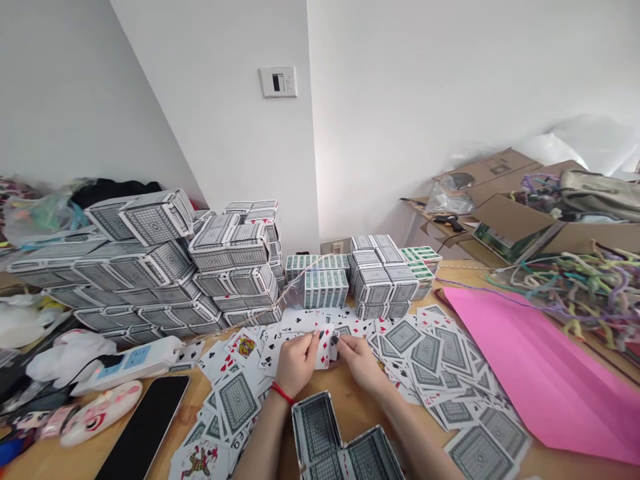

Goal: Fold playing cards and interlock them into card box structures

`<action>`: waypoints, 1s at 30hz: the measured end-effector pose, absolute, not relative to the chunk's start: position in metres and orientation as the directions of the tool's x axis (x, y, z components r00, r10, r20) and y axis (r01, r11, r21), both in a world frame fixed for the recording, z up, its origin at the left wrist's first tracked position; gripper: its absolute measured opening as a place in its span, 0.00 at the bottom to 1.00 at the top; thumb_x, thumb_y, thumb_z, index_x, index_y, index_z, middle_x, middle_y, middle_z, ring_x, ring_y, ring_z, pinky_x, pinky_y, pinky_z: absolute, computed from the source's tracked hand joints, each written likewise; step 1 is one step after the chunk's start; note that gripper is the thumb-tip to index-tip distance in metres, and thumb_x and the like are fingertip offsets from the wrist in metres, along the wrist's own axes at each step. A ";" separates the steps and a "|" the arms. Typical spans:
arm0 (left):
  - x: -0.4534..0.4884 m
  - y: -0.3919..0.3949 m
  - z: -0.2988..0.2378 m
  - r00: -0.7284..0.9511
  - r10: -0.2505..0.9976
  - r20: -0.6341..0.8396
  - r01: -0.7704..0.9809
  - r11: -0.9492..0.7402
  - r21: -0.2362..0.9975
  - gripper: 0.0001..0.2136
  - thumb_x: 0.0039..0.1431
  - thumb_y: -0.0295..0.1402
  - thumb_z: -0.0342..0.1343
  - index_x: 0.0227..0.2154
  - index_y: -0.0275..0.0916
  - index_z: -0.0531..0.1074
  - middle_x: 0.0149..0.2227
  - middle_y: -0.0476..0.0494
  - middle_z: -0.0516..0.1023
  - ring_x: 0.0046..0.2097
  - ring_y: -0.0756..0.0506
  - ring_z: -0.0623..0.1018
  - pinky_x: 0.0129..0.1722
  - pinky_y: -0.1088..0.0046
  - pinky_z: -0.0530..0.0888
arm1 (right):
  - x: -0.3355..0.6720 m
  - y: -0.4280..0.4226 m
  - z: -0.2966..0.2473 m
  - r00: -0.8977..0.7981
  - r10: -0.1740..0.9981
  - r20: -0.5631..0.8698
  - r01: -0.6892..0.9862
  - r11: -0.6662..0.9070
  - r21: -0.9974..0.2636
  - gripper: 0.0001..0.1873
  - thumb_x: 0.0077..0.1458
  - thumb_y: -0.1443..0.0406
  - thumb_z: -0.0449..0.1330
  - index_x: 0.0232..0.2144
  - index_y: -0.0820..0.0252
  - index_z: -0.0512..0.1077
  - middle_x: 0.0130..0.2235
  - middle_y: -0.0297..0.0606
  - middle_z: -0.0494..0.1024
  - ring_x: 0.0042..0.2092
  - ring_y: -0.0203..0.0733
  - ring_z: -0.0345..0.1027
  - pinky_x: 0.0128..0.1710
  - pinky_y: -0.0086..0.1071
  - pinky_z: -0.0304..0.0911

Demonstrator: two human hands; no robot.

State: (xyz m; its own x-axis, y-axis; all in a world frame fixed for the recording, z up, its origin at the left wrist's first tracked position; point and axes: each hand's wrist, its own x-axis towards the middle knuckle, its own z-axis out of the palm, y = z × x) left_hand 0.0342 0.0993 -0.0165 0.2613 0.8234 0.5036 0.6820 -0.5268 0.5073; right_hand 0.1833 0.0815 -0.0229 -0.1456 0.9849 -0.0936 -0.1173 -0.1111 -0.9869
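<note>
My left hand point(296, 363), with a red cord at the wrist, is closed on a playing card point(323, 353) with red diamonds, held face toward me. My right hand point(361, 362) is pinched at the card's right edge. Loose face-up cards point(295, 321) lie behind and around both hands. Below them, between my forearms, is a structure of folded cards point(315, 427) with open box-like cells, its lower part cut off by the view. Face-down grey cards point(425, 357) are scattered on the right, and more cards point(235, 400) lie left of my left forearm.
Stacked card blocks point(155, 267) rise at the left back, with another stack point(383, 273) behind my hands. Green-striped card boxes point(325, 287) stand between. A phone point(145, 427) and power strip point(130, 363) lie left; pink paper point(545, 380) and a cardboard box point(520, 220) are right.
</note>
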 end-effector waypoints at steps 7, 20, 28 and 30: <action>0.032 0.100 -0.014 0.080 0.919 0.387 0.613 -0.351 0.708 0.19 0.58 0.40 0.41 0.14 0.39 0.56 0.12 0.54 0.56 0.17 0.54 0.57 0.18 0.77 0.56 | 0.193 0.080 -0.016 -0.430 0.894 -0.124 -0.459 -0.334 -0.823 0.18 0.43 0.52 0.64 0.27 0.63 0.72 0.24 0.36 0.73 0.30 0.41 0.69 0.35 0.36 0.62; 0.047 0.096 -0.015 0.186 0.940 0.285 0.465 -0.340 0.818 0.17 0.59 0.40 0.41 0.16 0.40 0.55 0.14 0.55 0.55 0.17 0.53 0.59 0.19 0.77 0.57 | 0.175 0.082 -0.033 0.039 0.999 0.018 -0.081 0.021 -0.996 0.21 0.48 0.49 0.56 0.20 0.57 0.54 0.20 0.25 0.54 0.23 0.32 0.48 0.24 0.27 0.50; 0.055 0.096 -0.024 0.130 0.949 0.288 0.639 -0.302 0.708 0.14 0.60 0.36 0.39 0.20 0.40 0.59 0.14 0.51 0.63 0.17 0.50 0.65 0.19 0.75 0.55 | 0.166 0.081 -0.035 0.228 0.959 0.170 0.436 0.055 -0.898 0.21 0.58 0.52 0.40 0.19 0.56 0.54 0.17 0.29 0.59 0.20 0.35 0.53 0.23 0.30 0.48; 0.057 0.095 -0.025 0.116 0.953 0.281 0.657 -0.285 0.698 0.16 0.60 0.36 0.38 0.18 0.40 0.58 0.13 0.50 0.64 0.17 0.50 0.65 0.19 0.75 0.55 | 0.167 0.081 -0.033 0.218 0.953 0.210 0.506 0.074 -0.859 0.22 0.59 0.53 0.39 0.17 0.55 0.52 0.15 0.29 0.58 0.19 0.35 0.53 0.22 0.30 0.47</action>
